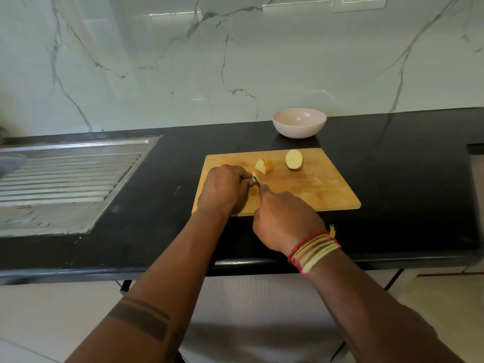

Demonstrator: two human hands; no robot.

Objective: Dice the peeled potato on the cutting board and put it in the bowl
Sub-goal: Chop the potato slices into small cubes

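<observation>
A wooden cutting board (309, 187) is laid on the black table (406, 192), and everything else is placed here in relation to that board. The potato is seen in three parts. On the far side of the board, towards its middle, a sliced half (264, 166) is set flat side down; its pale yellow flesh is scored by several parallel cuts, and the slices are held together in one fanned block. Just to the right of it, apart from it, an uncut half (294, 159) is propped with its smooth, cream-coloured oval face turned up and its rim a shade darker. A third small piece (253, 176) is pinned at the near left part of the board under the left hand (224, 188), whose fingers are curled down over it so that only a pale sliver is shown. The knife (258, 180) is gripped by the right hand (284, 218), fingers wrapped round a handle that is hidden, and the short blade is pressed against that piece right beside the left fingertips. Red and yellow threads (314, 248) are worn round the right wrist. Beyond the far edge of the board, a pale pink bowl (299, 123) is stood upright, with nothing seen inside it. Well to the left of the board, a ribbed steel draining surface (65, 176) is sunk into the table.
</observation>
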